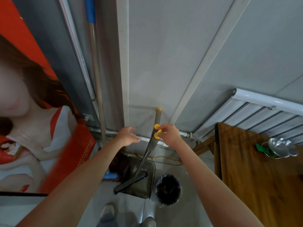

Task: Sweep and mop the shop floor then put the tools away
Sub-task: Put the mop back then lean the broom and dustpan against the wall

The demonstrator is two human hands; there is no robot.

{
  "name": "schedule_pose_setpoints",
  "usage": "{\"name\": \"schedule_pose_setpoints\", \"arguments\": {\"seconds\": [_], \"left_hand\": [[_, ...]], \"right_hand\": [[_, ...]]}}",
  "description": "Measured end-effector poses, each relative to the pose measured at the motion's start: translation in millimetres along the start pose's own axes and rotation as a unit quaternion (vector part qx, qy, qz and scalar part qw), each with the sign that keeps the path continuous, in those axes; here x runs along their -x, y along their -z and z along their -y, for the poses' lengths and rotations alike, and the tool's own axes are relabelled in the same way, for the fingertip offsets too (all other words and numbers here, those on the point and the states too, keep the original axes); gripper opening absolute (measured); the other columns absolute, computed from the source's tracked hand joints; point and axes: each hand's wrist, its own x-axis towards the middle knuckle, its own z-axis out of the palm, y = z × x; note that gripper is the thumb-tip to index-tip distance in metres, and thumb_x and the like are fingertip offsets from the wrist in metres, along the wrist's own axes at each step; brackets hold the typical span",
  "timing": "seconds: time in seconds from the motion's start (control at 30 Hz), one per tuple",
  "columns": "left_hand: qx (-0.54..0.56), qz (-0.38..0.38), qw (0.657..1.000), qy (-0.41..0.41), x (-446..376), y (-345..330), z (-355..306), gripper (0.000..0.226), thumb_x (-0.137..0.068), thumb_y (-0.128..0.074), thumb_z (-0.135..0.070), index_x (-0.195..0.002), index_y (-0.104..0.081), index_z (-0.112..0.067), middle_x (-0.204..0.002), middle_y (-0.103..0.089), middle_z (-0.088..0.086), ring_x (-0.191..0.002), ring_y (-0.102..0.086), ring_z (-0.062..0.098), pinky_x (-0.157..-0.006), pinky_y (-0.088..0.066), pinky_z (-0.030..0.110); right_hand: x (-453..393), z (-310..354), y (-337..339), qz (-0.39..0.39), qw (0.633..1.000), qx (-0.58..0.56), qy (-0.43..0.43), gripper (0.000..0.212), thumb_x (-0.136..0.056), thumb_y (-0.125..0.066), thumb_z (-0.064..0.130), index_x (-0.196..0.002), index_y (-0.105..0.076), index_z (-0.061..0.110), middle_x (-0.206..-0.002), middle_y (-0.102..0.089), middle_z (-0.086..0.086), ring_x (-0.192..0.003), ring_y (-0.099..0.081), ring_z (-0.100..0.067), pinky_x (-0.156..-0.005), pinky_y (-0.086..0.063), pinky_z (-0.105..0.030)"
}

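Tools parked against the wall

Mop pole (96,76) leans at the wall's left corner. Left hand (127,136) hovers loose-fingered, holding nothing. Right hand (170,135) pinches the yellow clip on the handle (156,128); dustpan (139,177) sits on the floor below. Light, stiff plastic, probably tippy: grip mid-handle.

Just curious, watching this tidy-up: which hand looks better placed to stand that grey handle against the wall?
Probably the right hand: its fingers already pinch the yellow clip on the dustpan handle. The left hand hovers open beside it, holding nothing.
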Motion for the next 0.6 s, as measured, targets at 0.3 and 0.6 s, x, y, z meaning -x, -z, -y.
{"name": "schedule_pose_setpoints", "arguments": {"seconds": [0.3,0.6], "left_hand": [[-0.022,0.008,1.0,-0.009,5,-8,0,0.061,-0.08,-0.075,-0.016,-0.134,-0.048,-0.011,-0.119,-0.064,0.008,-0.109,-0.06,0.022,-0.088,-0.045,0.026],[-0.048,0.031,0.998,-0.039,-1,-33,-10,0.039,-0.079,-0.073,-0.013,-0.117,-0.064,-0.011,-0.114,-0.066,0.009,-0.105,-0.061,0.023,-0.089,-0.046,0.029]], "right_hand": [[6,-5,0,-0.009,1.0,0.015,0.005,0.023,-0.087,-0.064,0.016,-0.109,-0.067,0.013,-0.111,-0.066,-0.005,-0.105,-0.06,-0.021,-0.079,-0.04,-0.023],[4,-11,5,-0.017,1.0,-0.015,-0.006,0.015,-0.084,-0.07,0.018,-0.098,-0.071,0.011,-0.101,-0.069,-0.006,-0.094,-0.061,-0.018,-0.071,-0.041,-0.023]]}}
